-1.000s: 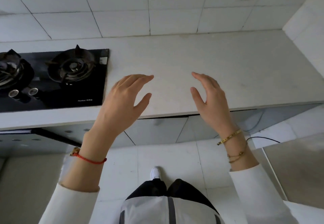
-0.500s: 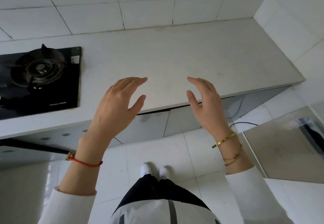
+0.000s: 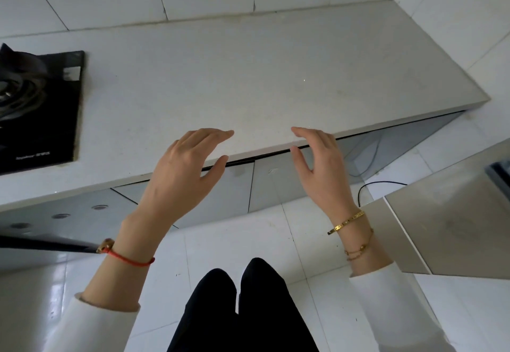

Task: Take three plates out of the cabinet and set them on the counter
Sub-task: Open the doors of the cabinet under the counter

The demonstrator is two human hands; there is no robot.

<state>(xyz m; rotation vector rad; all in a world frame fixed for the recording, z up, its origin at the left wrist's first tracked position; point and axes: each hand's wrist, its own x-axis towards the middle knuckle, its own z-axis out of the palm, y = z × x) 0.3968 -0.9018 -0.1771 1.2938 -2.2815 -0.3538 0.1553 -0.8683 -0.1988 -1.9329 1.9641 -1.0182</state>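
Left hand [image 3: 182,169]: raised above the front edge of the counter [image 3: 248,81], fingers loosely spread and slightly bent, holding nothing.
Right hand [image 3: 320,167]: raised opposite the left, palm turned inward, fingers relaxed, holding nothing.
Gap between hands: palms face each other, apart, as if sized for a round object; judgement only.
Plates: none in view. Not on the counter, not in either hand.
Cabinet: grey doors [image 3: 229,186] show below the counter edge, all closed as far as visible. Which cabinet holds the plates cannot be told.
Task progress: judged at the start; no plate set down yet.
Handling, expected: plates are likely rigid, breakable and smooth-glazed; a stack of three would carry real weight. Material cannot be confirmed.
Grip, advised: take opposite rims with both hands, thumbs on top, fingers beneath; lift the stack level.
Orientation and axis: unknown, plates hidden. A round plate has no long axis; keep the flat face horizontal when carrying.
Landing zone: bare counter surface between the hob [image 3: 41,109] at left and the side wall at right.
Risk: rim chipping against the counter edge.
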